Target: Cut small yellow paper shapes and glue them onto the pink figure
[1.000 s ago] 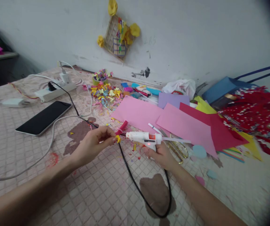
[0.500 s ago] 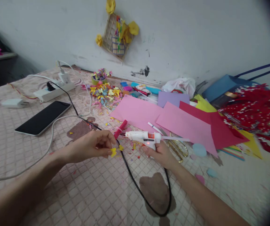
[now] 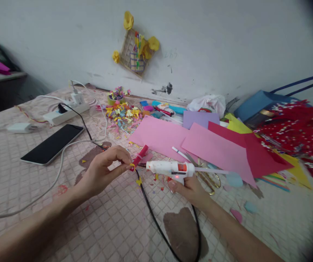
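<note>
My right hand (image 3: pixel 189 189) is wrapped round the handle of a white hot glue gun (image 3: pixel 160 167), its nozzle pointing left and a small red light lit. A clear glue stick (image 3: pixel 212 170) sticks out of its back end. Left of the nozzle, my left hand (image 3: pixel 108 165) pinches a small yellow paper piece (image 3: pixel 132 166) between thumb and fingertip. Just beyond it lies a red rolled paper piece (image 3: pixel 140 156) with a pale band round it. Another yellow paper piece (image 3: pixel 139 181) lies on the black cable (image 3: pixel 151 207) below my fingertips. Gold-handled scissors (image 3: pixel 208 182) lie behind my right hand.
Pink paper sheets (image 3: pixel 161 134) and red paper (image 3: pixel 257 153) cover the back right, near a blue bag (image 3: pixel 265 103). Small paper bits (image 3: pixel 126 112) are heaped at the back. A tablet (image 3: pixel 52 143) and a power strip (image 3: pixel 66 113) lie left, with cables running across the cloth.
My left hand has turned, so the yellow piece in its pinch now shows edge-on near the red roll. The glue gun is still in my right hand. The whole view has shifted slightly.
</note>
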`<state>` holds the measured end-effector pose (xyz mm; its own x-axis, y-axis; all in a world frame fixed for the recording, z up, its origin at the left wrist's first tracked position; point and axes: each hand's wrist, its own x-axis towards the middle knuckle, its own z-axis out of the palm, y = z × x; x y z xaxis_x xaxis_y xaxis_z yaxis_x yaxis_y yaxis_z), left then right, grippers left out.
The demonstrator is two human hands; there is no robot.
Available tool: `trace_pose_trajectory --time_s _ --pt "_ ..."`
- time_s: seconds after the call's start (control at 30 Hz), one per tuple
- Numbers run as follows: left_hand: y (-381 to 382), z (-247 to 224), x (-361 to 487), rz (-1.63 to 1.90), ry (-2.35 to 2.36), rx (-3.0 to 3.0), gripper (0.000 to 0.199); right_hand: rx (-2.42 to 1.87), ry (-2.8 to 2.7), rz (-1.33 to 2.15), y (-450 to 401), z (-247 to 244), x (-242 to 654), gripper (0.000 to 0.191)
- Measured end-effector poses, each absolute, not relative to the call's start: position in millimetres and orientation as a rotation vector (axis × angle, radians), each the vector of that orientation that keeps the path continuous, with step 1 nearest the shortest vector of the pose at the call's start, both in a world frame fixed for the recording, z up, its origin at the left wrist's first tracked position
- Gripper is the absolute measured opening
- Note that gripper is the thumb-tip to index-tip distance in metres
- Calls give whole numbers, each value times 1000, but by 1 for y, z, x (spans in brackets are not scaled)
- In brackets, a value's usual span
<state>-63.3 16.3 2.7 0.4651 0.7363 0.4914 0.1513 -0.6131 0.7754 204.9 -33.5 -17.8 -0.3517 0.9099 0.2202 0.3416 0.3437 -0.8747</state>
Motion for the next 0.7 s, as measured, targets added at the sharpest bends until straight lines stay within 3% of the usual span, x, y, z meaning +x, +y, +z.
trace_pose_trajectory --time_s 0.7 --pt "18 2 -64 1201 747 2249 12 -1054 -1843 1060 -34 -13 200 23"
